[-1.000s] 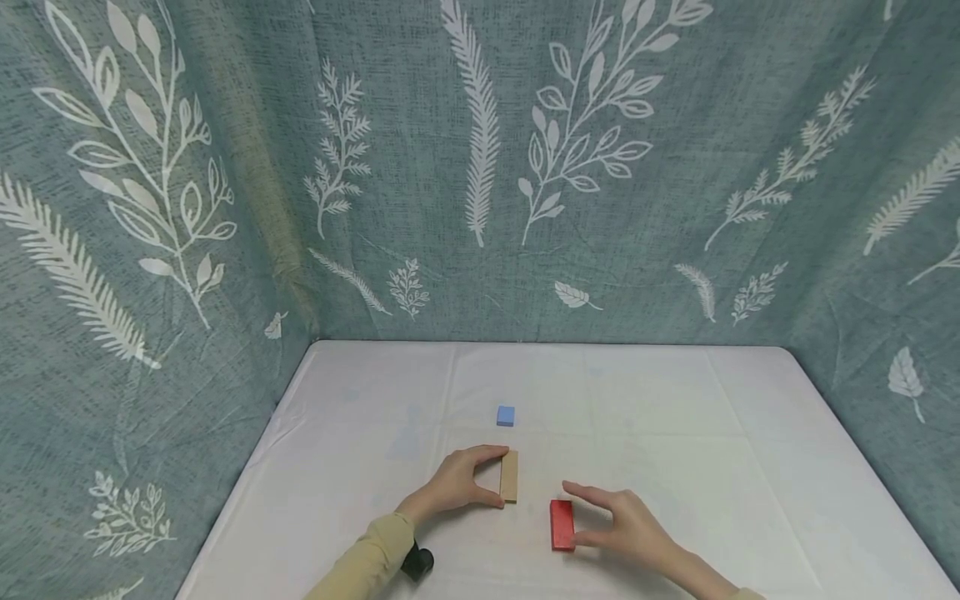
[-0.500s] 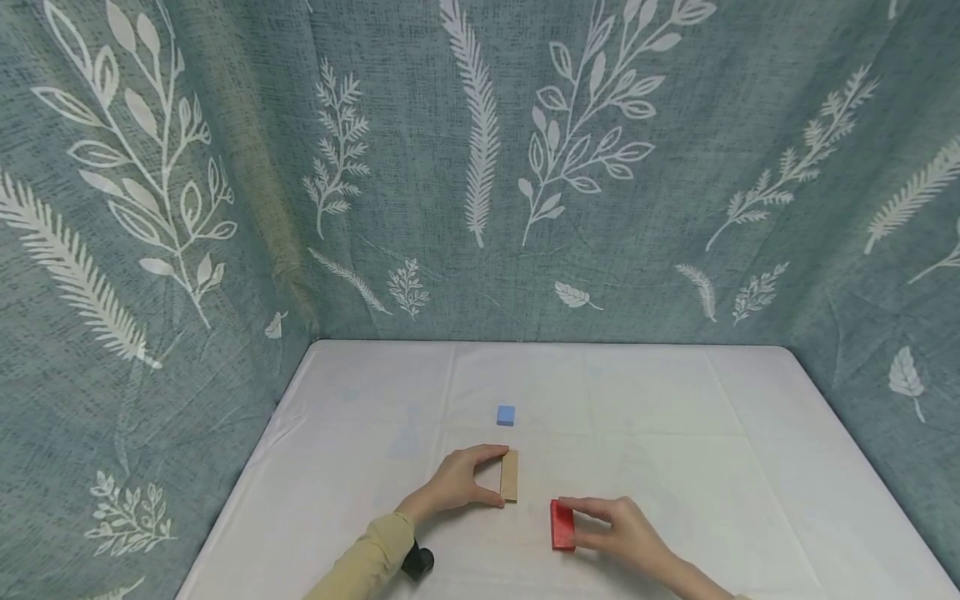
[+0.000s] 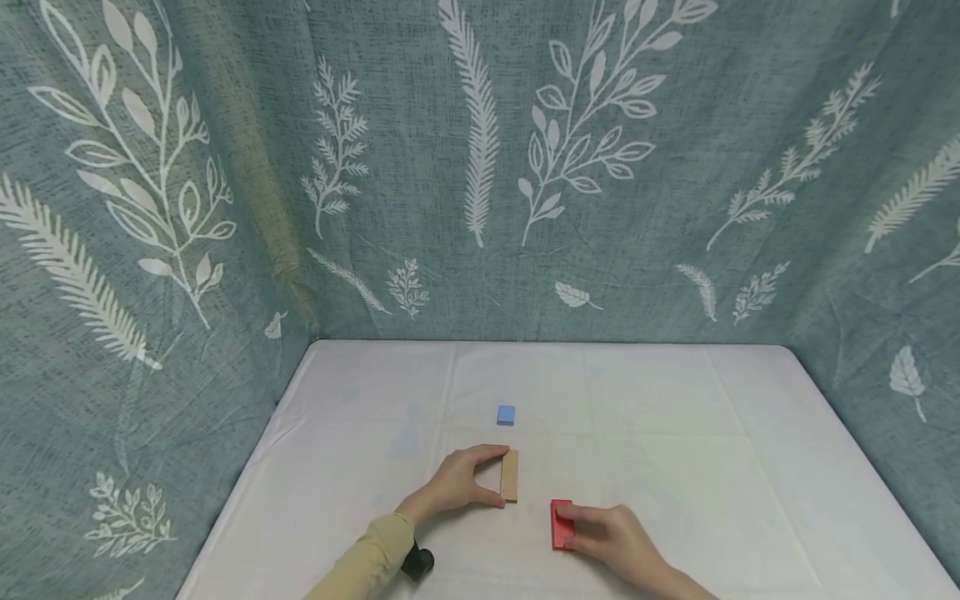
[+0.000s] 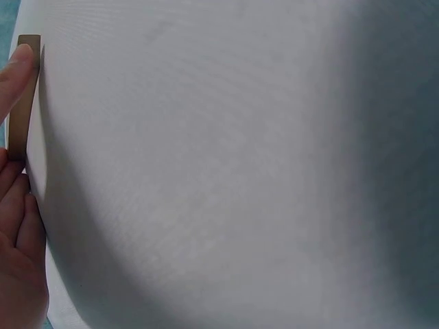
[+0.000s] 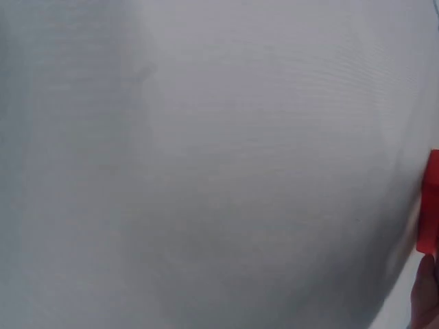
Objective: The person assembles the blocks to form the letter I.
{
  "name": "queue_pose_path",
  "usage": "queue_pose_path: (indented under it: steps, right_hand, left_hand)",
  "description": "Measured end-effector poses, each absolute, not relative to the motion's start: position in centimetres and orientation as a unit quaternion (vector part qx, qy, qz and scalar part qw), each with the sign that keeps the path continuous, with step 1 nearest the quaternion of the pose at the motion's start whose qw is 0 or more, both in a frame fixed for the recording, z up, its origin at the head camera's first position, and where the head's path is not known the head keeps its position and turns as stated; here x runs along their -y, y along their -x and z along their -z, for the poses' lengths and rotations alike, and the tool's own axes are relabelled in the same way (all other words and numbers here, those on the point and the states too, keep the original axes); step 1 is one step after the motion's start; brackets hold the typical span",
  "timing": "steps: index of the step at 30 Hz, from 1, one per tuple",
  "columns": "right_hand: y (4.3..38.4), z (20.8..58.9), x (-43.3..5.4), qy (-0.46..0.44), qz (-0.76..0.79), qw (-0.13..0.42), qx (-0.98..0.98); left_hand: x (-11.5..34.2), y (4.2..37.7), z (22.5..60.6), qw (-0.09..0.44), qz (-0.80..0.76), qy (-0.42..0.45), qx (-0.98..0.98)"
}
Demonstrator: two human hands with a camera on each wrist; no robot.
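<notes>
I saw left hand [image 3: 453, 483] pinch tan block [image 3: 510, 477] by ends on bench [image 3: 675, 433]; right hand [image 3: 621, 540] held red block [image 3: 557, 533] between thumb and finger, nearer and to right. Blue block [image 3: 506, 415] lay farther off.

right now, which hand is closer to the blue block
Left. The left hand holds the tan block below the blue block in the head view; the right hand, at the red block, sits lower and farther right.

The head camera looked forward and down across the white table [image 3: 660, 417] from well back; the wrist cameras faced it closely; the left shared the tan block [image 3: 510, 477] with the head view; the right, the red block [image 3: 559, 531].
</notes>
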State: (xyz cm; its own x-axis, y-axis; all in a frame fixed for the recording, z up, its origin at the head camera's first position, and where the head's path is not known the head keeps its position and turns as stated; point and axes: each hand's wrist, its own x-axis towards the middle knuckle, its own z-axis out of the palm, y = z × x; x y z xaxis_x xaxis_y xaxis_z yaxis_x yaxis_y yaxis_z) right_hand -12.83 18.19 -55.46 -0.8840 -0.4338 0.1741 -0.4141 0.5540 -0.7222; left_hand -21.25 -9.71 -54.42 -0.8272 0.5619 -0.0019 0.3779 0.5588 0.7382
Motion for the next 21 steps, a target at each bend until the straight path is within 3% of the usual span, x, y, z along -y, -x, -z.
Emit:
queue_pose_path:
  steps: [12,21]
  right_hand:
    - [12.81,56.05,-18.16,0.259,0.395,-0.029,-0.881]
    - [12.83,56.10,-18.17,0.255,0.399,-0.016,-0.881]
  left_hand:
    - [9.69,21.37,54.52,0.115,-0.383,-0.269,-0.876]
    - [9.56,21.06,54.22,0.113,-0.380,-0.263,-0.880]
